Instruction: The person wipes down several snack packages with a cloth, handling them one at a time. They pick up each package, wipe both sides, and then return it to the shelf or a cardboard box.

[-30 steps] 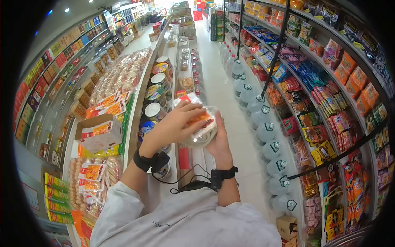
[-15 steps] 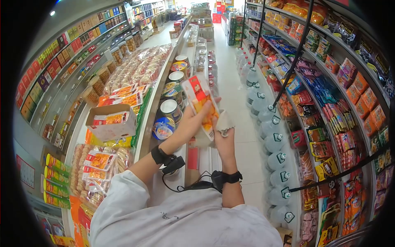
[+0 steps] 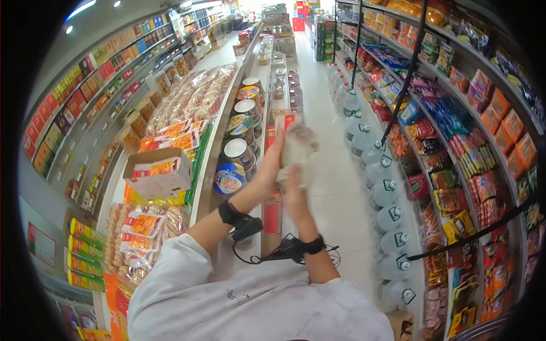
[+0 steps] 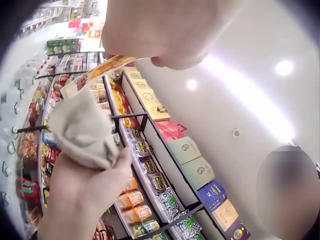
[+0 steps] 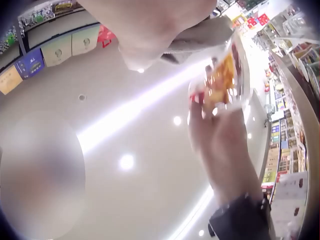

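Bare left hand point(image 3: 273, 165), ahead of white cloth shirt point(image 3: 256, 307), fingers gripping. Bare right hand point(image 3: 296, 198) close beside, nearer shirt, thumb and fingers pinching; outline blurred in head view. Bare left forearm point(image 3: 211, 232) slants forward and inward from shirt, bare right forearm point(image 3: 322, 266) likewise, steeper. Black strap with boxy black unit on left wrist point(image 3: 232, 213), black strap on right wrist point(image 3: 311, 245).
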Demonstrator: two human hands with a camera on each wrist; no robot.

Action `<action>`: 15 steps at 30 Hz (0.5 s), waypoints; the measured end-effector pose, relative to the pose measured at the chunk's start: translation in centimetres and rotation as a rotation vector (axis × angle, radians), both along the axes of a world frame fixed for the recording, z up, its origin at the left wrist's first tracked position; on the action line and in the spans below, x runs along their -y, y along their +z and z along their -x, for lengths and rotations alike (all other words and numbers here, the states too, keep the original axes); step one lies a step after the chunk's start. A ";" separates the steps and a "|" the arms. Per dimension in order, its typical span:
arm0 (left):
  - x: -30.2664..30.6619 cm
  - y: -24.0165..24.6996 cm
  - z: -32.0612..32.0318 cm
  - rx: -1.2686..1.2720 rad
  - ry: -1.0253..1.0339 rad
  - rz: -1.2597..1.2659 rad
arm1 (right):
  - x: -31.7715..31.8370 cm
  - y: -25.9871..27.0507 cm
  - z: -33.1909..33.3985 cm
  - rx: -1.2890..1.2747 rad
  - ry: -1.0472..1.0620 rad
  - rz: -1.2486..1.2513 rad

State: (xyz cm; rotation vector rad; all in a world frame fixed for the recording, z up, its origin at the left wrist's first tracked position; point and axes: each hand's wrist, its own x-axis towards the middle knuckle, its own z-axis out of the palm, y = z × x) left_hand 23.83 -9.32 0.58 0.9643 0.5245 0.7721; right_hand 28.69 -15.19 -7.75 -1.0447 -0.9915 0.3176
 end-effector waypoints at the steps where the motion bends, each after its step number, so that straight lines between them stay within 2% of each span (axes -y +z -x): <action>1: -0.5 0.1 0.2 0.037 -0.021 0.026 | 0.0 0.2 0.2 0.090 0.061 0.029; 2: -1.3 0.2 0.6 0.079 -0.041 0.056 | 0.1 0.5 0.5 0.180 0.122 0.053; 3: -1.8 0.3 0.7 0.122 -0.058 0.090 | 0.4 0.7 0.1 0.131 0.279 0.078; 4: -0.3 2.8 0.4 0.060 0.040 0.084 | 0.7 1.2 -0.2 0.129 0.264 0.034; 7: 0.6 2.8 -0.5 -0.007 0.150 -0.019 | 1.2 2.3 -0.2 0.035 0.220 -0.052; 8: 1.5 2.8 -0.7 0.028 0.069 0.026 | 1.4 2.1 -0.2 -0.043 0.195 -0.057; 9: 1.9 2.3 -0.5 -0.036 -0.035 -0.077 | 1.6 1.9 -0.3 -0.123 0.173 -0.059; 11: 2.2 0.7 -0.2 -0.168 -0.238 -0.280 | 1.9 2.1 -1.4 -0.098 0.144 -0.027; 12: 2.0 -0.3 -0.6 -0.305 -0.143 -0.682 | 2.0 2.3 -2.5 -0.088 0.130 -0.014; 15: 1.6 -0.6 0.8 -0.580 -0.243 -1.126 | 2.7 2.8 -6.2 -0.059 0.073 0.031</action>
